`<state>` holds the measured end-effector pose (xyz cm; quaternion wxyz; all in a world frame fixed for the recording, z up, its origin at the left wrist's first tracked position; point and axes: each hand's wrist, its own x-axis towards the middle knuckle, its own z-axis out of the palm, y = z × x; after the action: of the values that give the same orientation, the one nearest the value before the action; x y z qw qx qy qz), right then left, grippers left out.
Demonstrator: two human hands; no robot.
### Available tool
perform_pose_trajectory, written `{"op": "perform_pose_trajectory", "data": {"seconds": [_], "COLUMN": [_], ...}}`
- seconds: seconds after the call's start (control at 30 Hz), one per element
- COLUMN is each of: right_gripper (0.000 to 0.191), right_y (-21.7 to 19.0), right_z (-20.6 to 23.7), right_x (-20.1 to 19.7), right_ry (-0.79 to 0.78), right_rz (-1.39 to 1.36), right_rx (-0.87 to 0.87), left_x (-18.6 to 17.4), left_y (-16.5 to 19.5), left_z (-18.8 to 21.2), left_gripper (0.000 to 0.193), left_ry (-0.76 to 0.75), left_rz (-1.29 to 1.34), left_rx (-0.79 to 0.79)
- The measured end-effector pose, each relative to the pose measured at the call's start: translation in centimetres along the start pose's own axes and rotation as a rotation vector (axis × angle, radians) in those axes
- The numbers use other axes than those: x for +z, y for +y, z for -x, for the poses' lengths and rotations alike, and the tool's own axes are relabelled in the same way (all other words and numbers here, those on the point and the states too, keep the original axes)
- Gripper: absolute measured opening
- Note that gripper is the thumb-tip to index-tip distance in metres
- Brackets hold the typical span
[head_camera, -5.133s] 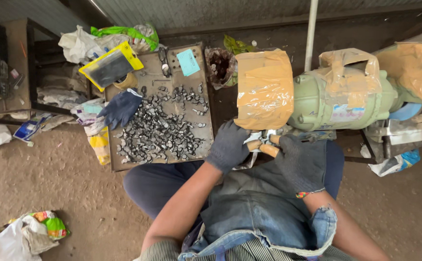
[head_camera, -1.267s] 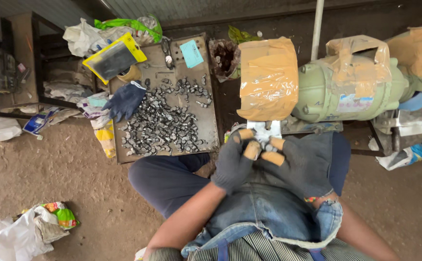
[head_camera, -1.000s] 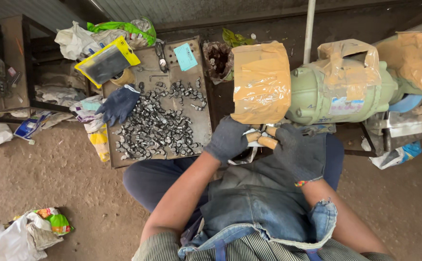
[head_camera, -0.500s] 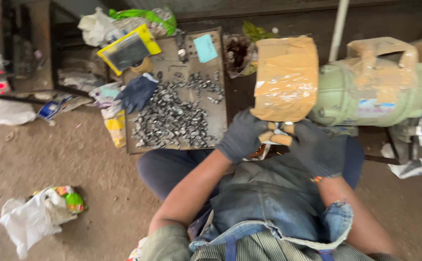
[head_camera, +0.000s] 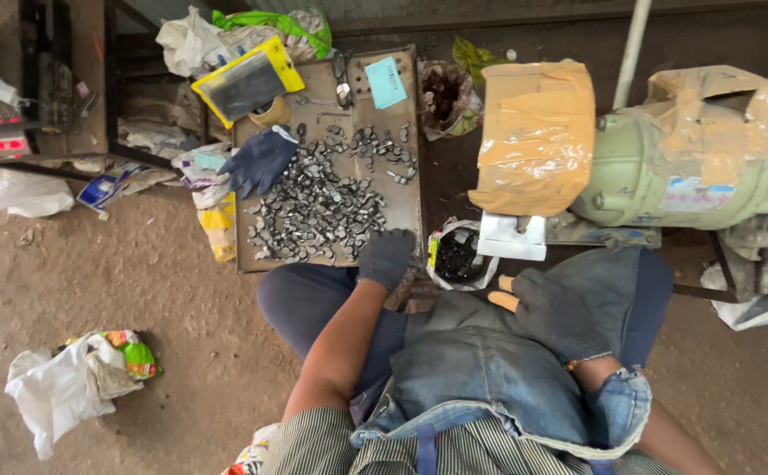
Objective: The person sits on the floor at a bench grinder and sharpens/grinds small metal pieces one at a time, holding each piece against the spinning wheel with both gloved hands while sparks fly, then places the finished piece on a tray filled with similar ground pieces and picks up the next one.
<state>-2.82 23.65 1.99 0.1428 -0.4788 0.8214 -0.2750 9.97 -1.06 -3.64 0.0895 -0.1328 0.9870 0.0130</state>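
My left hand [head_camera: 386, 257], in a dark glove, rests on the near right corner of a flat metal tray [head_camera: 412, 149], its fingers curled down and hidden. The tray holds a heap of small dark metal pieces [head_camera: 313, 207]. My right hand [head_camera: 549, 303], wrapped in a denim mitt with two orange fingertips sticking out, lies on my lap just below the white rest [head_camera: 511, 237] of a green bench grinder [head_camera: 678, 176]. Nothing shows between those fingertips. A small white-rimmed bag of dark pieces [head_camera: 457, 255] sits between my hands.
Taped cardboard [head_camera: 533, 132] covers the grinder's wheel. A spare blue glove [head_camera: 261, 160], a yellow-edged case [head_camera: 247, 84] and a pale blue card [head_camera: 386, 82] lie at the tray's far end. Crumpled bags [head_camera: 67, 391] lie on the dirt floor at left. A denim apron [head_camera: 472, 369] covers my lap.
Both hands have left the grinder's rest. My left hand moved left to the tray's near corner and my right hand dropped back to my lap.
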Motion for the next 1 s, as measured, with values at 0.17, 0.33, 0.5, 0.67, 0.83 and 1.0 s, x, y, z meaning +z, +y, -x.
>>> {"op": "perform_pose_trajectory", "data": {"seconds": [0.17,0.33,0.5,0.67,0.83,1.0], "right_gripper": [0.035,0.057,0.04,0.027,0.036,0.032], "right_y": [-2.0,-3.8,-3.1,-0.9,-0.9,-0.9], "right_z": [-0.5,-1.2,-1.4,-3.0,-2.8,-4.6], "right_x": [-2.1,-4.4,-5.1,-4.4,-4.8,-5.5], "right_ry": [0.128,0.107,0.216,0.167,0.111,0.219], "right_rz": [-0.069,-0.241,-0.204,0.142,0.046,0.075], "right_rx": [-0.094,-0.028,-0.171,0.133,0.226,0.146], "left_x": [0.1,-2.9,-6.3,-7.6,-8.5,-8.4], "left_y": [1.1,5.8,8.7,7.4,5.9,4.6], "left_z": [-0.3,0.9,0.6,-2.1,-4.6,-6.8], "left_gripper": [0.034,0.038,0.027,0.038,0.04,0.035], "left_ry": [0.114,-0.127,0.289,0.523,0.538,0.391], "left_rz": [0.808,2.162,1.703,0.88,0.803,0.789], "left_rx": [-0.342,-0.65,-0.101,0.096,0.296,0.353]}}
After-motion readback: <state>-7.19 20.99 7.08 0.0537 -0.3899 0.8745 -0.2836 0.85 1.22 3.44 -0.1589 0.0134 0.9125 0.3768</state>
